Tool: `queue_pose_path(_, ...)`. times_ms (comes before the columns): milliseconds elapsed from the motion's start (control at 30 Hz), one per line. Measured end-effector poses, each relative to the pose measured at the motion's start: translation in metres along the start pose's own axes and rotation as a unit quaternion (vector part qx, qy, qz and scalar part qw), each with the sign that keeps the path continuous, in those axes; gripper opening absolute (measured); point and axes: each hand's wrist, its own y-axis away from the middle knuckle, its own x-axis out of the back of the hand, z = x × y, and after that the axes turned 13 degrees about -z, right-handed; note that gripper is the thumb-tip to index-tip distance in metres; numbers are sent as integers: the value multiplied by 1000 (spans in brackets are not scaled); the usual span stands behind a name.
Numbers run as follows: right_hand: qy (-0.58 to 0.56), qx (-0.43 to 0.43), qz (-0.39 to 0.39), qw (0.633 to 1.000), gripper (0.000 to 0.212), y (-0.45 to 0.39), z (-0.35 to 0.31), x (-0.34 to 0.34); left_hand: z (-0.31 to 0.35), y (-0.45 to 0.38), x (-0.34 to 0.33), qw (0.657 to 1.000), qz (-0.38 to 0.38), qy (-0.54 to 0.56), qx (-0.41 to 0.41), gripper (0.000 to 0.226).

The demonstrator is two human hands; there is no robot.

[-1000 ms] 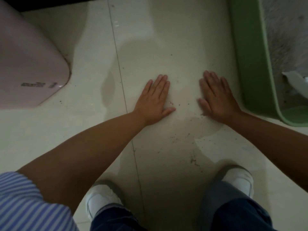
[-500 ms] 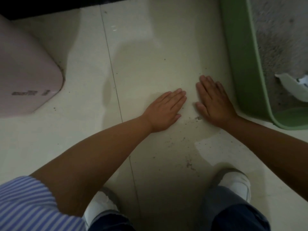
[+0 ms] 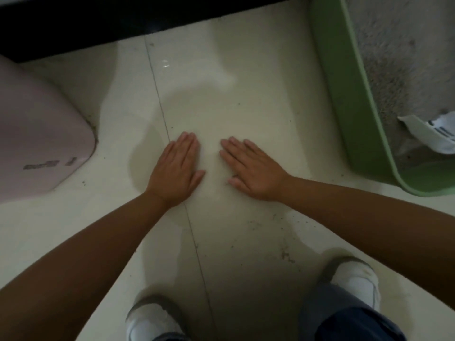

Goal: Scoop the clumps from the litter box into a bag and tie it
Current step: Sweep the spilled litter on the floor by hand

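- My left hand (image 3: 176, 172) lies flat on the pale glossy tiled floor (image 3: 246, 77), fingers straight and together, holding nothing.
- My right hand (image 3: 253, 169) rests flat just beside it, fingers spread a little, also grasping nothing (the two hands are apart, not touching).
- The green plastic litter box (image 3: 344, 94) stands to my right, grey litter (image 3: 398, 57) inside.
- A white slotted plastic scoop (image 3: 433, 134) lies in the box near its front corner.
- Dark litter crumbs (image 3: 285, 254) are scattered on the floor between my hands and my white shoes (image 3: 354, 281).
- A pale pink rounded plastic container (image 3: 37, 134) sits at my left.
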Motion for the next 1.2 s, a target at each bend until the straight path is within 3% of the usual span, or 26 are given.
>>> queue_pose_path(67,-19,28,12,999,76,-2,-1,3,-5,1,-2,999,-15,-13,30,74)
queue_pose_path(167,-80,-22,63,995,87,-14,18,18,-9,1,-7,999,-11,-22,48,76)
queue_pose_path(300,-117,-117,-37,985,104,-32,55,46,-10,0,-12,998,8,-16,53,73)
queue_pose_path(400,-38,-26,-63,997,111,-27,59,41,-11,-2,-15,998,33,-22,50,64)
queue_pose_path(533,44,81,-68,993,78,-4,54,17,-10,-2,-14,998,42,-20,53,63)
queue_pose_path(667,45,129,-68,988,71,26,37,0,-10,-2,-13,998,46,-17,29,65)
queue_pose_path(867,-56,-34,9,998,71,54,34,-7,13,-4,-8,998,32,20,-54,76)
queue_pose_path(967,-83,-105,31,990,81,63,39,-9,40,-10,-7,993,29,36,-106,74)
queue_pose_path(1067,-74,-111,35,990,85,68,38,-12,66,-15,-8,990,29,59,-127,64)
queue_pose_path(1200,-22,-91,17,995,69,70,24,-23,87,-18,-6,985,28,116,-128,65)
